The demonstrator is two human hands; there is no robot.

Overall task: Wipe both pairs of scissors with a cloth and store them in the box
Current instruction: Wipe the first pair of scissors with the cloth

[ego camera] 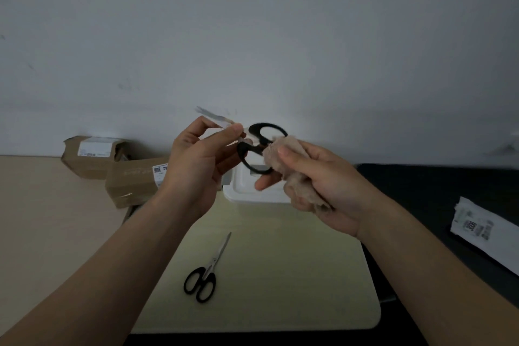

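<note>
Fingers (pixel 228 132) of the left hand (pixel 193 166) pinched the steel blades of a pair of black-handled scissors (pixel 255 130), which was held in the air above the counter (pixel 42 205), handles pointing right. The fingers of the right hand (pixel 323 185) were curled round a crumpled beige cloth (pixel 283 154), the thumb pressing it against the handle loops.

Two pairs of scissors were in view. The second black-handled pair (pixel 210 265) lay closed on a pale yellow mat (pixel 280 289) near the front edge, blades pointing away. One white plastic box (pixel 247 191) stood just beyond the mat, below the hands. Two brown cardboard cartons (pixel 90 160) (pixel 132 182) lay at the left, and one white printed paper slip (pixel 483 230) on a dark surface (pixel 435 185) at the right.

The held blades were blurred and pale against the wall. The hands hid much of the white box, so it could not be told whether it stood open or lidded. The carton and slip labels were illegible.
</note>
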